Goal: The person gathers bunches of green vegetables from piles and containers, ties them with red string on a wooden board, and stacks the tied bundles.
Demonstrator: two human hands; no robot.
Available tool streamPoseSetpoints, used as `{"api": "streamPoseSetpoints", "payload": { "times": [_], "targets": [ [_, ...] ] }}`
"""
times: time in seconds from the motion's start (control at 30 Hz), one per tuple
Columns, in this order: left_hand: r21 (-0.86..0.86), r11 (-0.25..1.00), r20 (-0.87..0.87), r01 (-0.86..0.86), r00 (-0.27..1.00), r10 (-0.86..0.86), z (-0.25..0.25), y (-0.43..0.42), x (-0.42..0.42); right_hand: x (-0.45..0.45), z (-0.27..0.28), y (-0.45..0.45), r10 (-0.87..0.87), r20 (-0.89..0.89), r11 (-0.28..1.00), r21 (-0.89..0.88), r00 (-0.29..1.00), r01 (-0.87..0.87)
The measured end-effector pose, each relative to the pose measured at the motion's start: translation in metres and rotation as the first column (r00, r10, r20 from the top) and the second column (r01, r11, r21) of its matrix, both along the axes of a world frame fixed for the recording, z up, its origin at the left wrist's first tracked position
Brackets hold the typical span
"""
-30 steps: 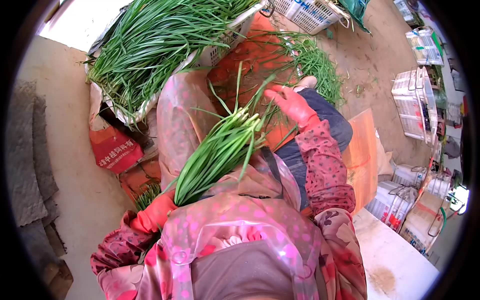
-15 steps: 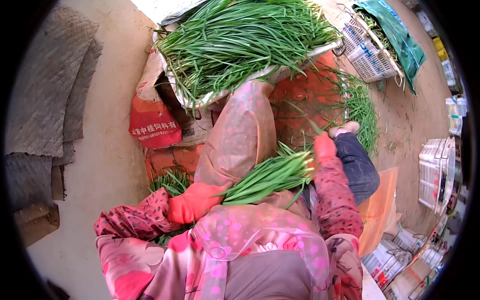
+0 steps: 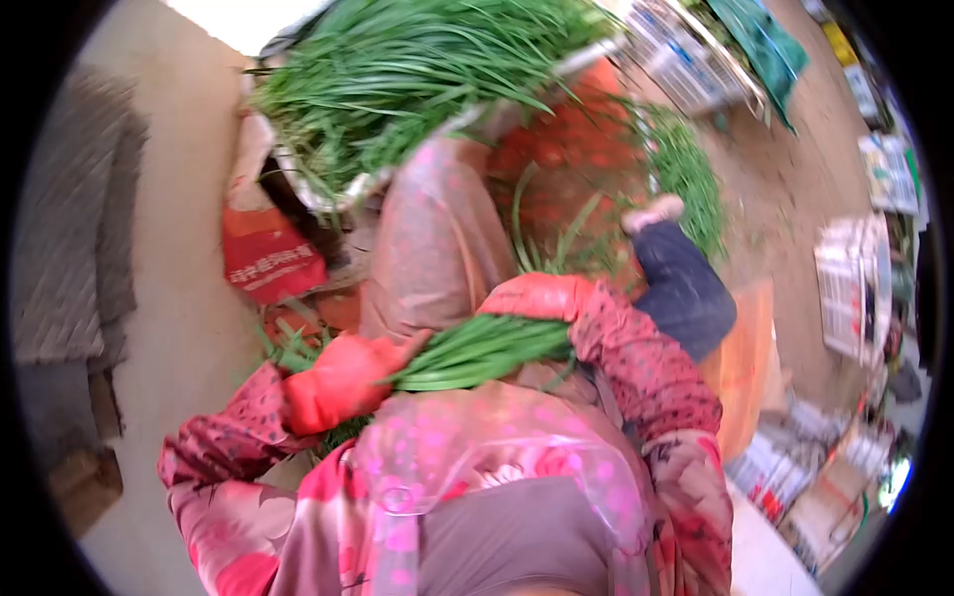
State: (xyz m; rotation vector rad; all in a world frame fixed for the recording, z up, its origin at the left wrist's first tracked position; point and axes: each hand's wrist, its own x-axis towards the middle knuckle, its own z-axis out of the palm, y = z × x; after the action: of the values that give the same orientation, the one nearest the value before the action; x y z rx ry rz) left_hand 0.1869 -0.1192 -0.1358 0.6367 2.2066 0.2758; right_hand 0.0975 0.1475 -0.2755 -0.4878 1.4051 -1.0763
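A bunch of green chives (image 3: pixel 482 350) lies across my lap, over the pinkish see-through apron. My left hand (image 3: pixel 346 382), in an orange-red rubber glove, is closed around its leafy left end. Over the right end of the bunch lies my right hand (image 3: pixel 537 298), gloved the same way. Its fingers curve over the top of the stalks, though motion blurs them. Just beyond that hand, a few loose chive blades (image 3: pixel 522 209) stick up, blurred. More chives (image 3: pixel 296 353) lie beside my left wrist.
A big heap of chives (image 3: pixel 417 79) fills a white-edged container ahead. Left of it is a red and white sack (image 3: pixel 273 263). Scattered chives (image 3: pixel 686 174) lie on the floor at right, near a white basket (image 3: pixel 686 60). Another white basket (image 3: pixel 853 288) stands farther right.
My right hand has moved left and inward from beside the stem end to the top of the bunch. Loose blades now show above it. The whole view has shifted somewhat.
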Motion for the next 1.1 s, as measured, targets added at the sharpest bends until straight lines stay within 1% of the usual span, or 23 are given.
{"api": "streamPoseSetpoints", "payload": {
  "times": [0.03, 0.07, 0.1, 0.17, 0.2, 0.23, 0.3, 0.33, 0.37, 0.43, 0.47, 0.5, 0.57, 0.63, 0.7, 0.77, 0.8, 0.87, 0.9, 0.93, 0.97, 1.03, 1.1],
  "targets": [
    [0.038, 0.997, 0.040, -0.065, 0.997, 0.064, -0.007, -0.007, 0.011, 0.006, -0.010, 0.025, -0.041, 0.027, 0.999, 0.030, 0.999, 0.040],
    [0.044, 0.994, 0.099, -0.098, 0.991, 0.094, -0.022, -0.016, 0.021, 0.014, -0.016, 0.049, -0.215, 0.325, 0.971, 0.175, 0.921, 0.165],
    [0.067, 0.996, 0.124, -0.060, 0.991, 0.051, -0.042, -0.026, 0.036, 0.018, -0.018, 0.070, -0.397, 0.558, 0.911, 0.336, 0.728, 0.239],
    [0.349, 0.887, 0.095, -0.303, 0.953, 0.288, -0.072, -0.037, 0.058, 0.017, -0.017, 0.104, -0.300, 0.505, 0.953, 0.188, 0.810, 0.235],
    [0.321, 0.850, 0.233, -0.418, 0.905, 0.357, -0.055, -0.029, 0.050, 0.016, -0.017, 0.108, -0.346, 0.480, 0.937, 0.212, 0.806, 0.276],
    [0.332, 0.851, 0.238, -0.406, 0.910, 0.341, -0.058, -0.028, 0.048, 0.017, -0.018, 0.108, -0.387, 0.448, 0.921, 0.231, 0.806, 0.313],
    [0.311, 0.749, 0.518, -0.585, 0.765, 0.382, -0.059, -0.035, 0.048, 0.018, 0.005, 0.102, -0.584, 0.403, 0.812, 0.265, 0.705, 0.520],
    [0.290, 0.560, 0.687, -0.776, 0.576, 0.443, -0.069, -0.035, 0.051, 0.017, -0.002, 0.100, -0.602, 0.401, 0.793, 0.202, 0.691, 0.574],
    [0.290, 0.565, 0.684, -0.772, 0.580, 0.442, -0.072, -0.038, 0.049, 0.015, -0.010, 0.097, -0.618, 0.402, 0.770, 0.134, 0.676, 0.624],
    [0.187, 0.464, 0.860, -0.866, 0.372, 0.348, -0.064, -0.035, 0.036, 0.018, -0.013, 0.085, -0.713, 0.257, 0.694, 0.127, 0.652, 0.709],
    [0.137, 0.443, 0.887, -0.886, 0.309, 0.344, -0.089, -0.054, 0.047, 0.013, -0.012, 0.083, -0.673, 0.156, 0.739, 0.120, 0.723, 0.663],
    [0.136, 0.450, 0.886, -0.882, 0.311, 0.343, -0.094, -0.059, 0.048, 0.006, -0.012, 0.085, -0.620, 0.054, 0.782, 0.122, 0.782, 0.612],
    [0.070, 0.481, 0.887, -0.874, 0.275, 0.370, -0.098, -0.064, 0.046, -0.006, -0.021, 0.091, -0.552, -0.127, 0.805, 0.177, 0.824, 0.566],
    [0.094, 0.460, 0.870, -0.883, 0.297, 0.393, -0.093, -0.055, 0.045, -0.019, 0.012, 0.107, -0.653, -0.252, 0.617, 0.369, 0.714, 0.695],
    [0.126, 0.420, 0.850, -0.899, 0.316, 0.421, -0.094, -0.052, 0.044, -0.040, 0.008, 0.162, -0.763, -0.138, 0.562, 0.342, 0.632, 0.753],
    [0.010, 0.421, 0.897, -0.907, 0.194, 0.398, -0.098, -0.059, 0.044, -0.050, 0.013, 0.190, -0.901, -0.095, 0.380, 0.298, 0.423, 0.876],
    [0.014, 0.422, 0.896, -0.906, 0.199, 0.397, -0.099, -0.059, 0.043, -0.052, 0.010, 0.204, -0.901, -0.098, 0.379, 0.294, 0.422, 0.878],
    [0.093, 0.365, 0.897, -0.926, 0.237, 0.374, -0.100, -0.050, 0.046, -0.057, 0.002, 0.222, -0.956, -0.174, 0.193, 0.241, 0.238, 0.951],
    [0.092, 0.359, 0.897, -0.929, 0.234, 0.375, -0.094, -0.043, 0.046, -0.054, 0.018, 0.196, -0.928, -0.189, 0.312, 0.081, 0.322, 0.947],
    [0.050, 0.304, 0.917, -0.951, 0.165, 0.364, -0.081, -0.035, 0.043, -0.044, 0.044, 0.153, -0.894, -0.213, 0.418, -0.080, 0.394, 0.905],
    [0.011, 0.252, 0.932, -0.968, 0.101, 0.347, -0.075, -0.031, 0.039, -0.037, 0.062, 0.118, -0.678, -0.534, 0.674, -0.176, 0.506, 0.717],
    [0.022, 0.304, 0.918, -0.952, 0.139, 0.370, -0.084, -0.043, 0.043, -0.023, 0.072, 0.059, -0.368, -0.776, 0.788, 0.032, 0.513, 0.615],
    [0.031, 0.354, 0.905, -0.935, 0.177, 0.387, -0.081, -0.044, 0.043, -0.025, 0.094, 0.009, 0.148, -0.739, 0.801, 0.480, 0.657, 0.359]
  ]
}}
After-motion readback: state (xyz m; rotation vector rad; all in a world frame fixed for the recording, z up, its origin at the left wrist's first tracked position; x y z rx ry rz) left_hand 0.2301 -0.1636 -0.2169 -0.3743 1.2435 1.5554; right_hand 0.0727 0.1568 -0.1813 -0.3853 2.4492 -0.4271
